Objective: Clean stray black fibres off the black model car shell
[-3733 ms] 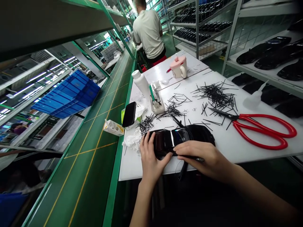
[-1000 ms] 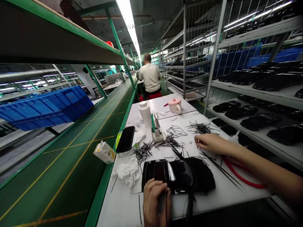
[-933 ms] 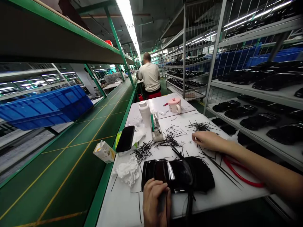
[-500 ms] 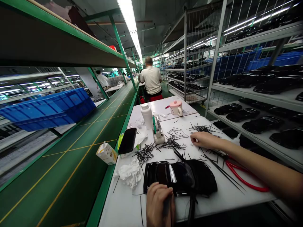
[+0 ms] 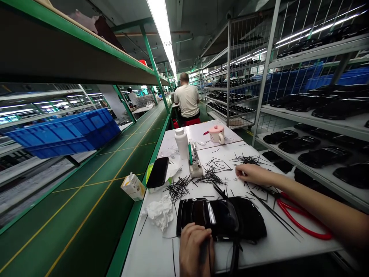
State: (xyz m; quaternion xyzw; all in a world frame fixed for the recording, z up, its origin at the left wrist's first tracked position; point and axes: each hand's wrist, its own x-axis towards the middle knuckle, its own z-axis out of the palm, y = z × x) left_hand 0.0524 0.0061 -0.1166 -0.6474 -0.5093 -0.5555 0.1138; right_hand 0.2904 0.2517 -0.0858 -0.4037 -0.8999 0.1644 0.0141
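1. Glossy black model car shell (image 5: pixel 221 219) lies flat at the near edge of the white surface (image 5: pixel 150 246), its long axis running left to right across the view and its shiny window end toward the left.
2. Left hand (image 5: pixel 196 250) is the nearer hand. It sits at the shell's near left side, with its fingers (image 5: pixel 196 234) curled over the rim and clenched on the shell. A thin dark strip shows against the hand, but what it is cannot be told.
3. A dark cord (image 5: pixel 235 257) hangs from the shell over the surface's near edge.
4. Right hand (image 5: pixel 253 173) lies farther out, beyond the shell's far side and well apart from it, with the forearm coming in from the right, palm down and low over the surface. Its fingers (image 5: pixel 239 171) are drawn together among thin black sticks (image 5: pixel 249 159); whether they pinch one cannot be told.
5. Red-handled scissors (image 5: pixel 302 215) lie under the right forearm, and crumpled white tissue (image 5: pixel 160 211) lies just left of the shell.
6. Farther on stand a tweezer holder (image 5: pixel 196 167), a white bottle (image 5: pixel 182 143) and a pink mug (image 5: pixel 217 134).
7. Beyond the surface, a co-worker (image 5: pixel 187 100) sits with their back turned.
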